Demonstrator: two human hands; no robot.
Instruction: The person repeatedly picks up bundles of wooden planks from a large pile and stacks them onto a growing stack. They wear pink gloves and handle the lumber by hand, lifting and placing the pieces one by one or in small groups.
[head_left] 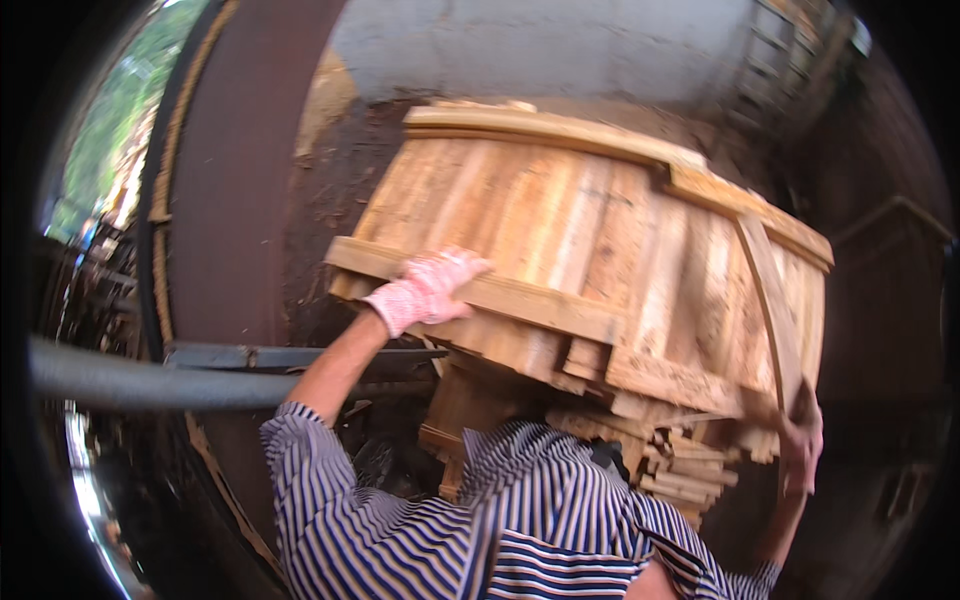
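Observation:
A stack of pale wooden boards (540, 215) lies side by side in front of me, with crosswise slats along its far and near edges. My left hand (430, 288), in a pink-and-white knit glove, rests on the near crosswise slat (545, 305). Its fingers are stretched out and the thumb stands apart. At the right, my right hand (802, 440) is closed around the near end of a long thin wooden slat (768, 300), which slants over the boards to the far edge strip. Motion blurs that hand, and its fingers show only in part.
Short wood pieces (690, 470) are piled below the stack's near side. A grey metal pipe (160, 382) and a brown metal beam (235, 170) stand at the left. Beyond the boards rises a pale wall (540, 50), with a ladder-like frame (770, 50) at the far right.

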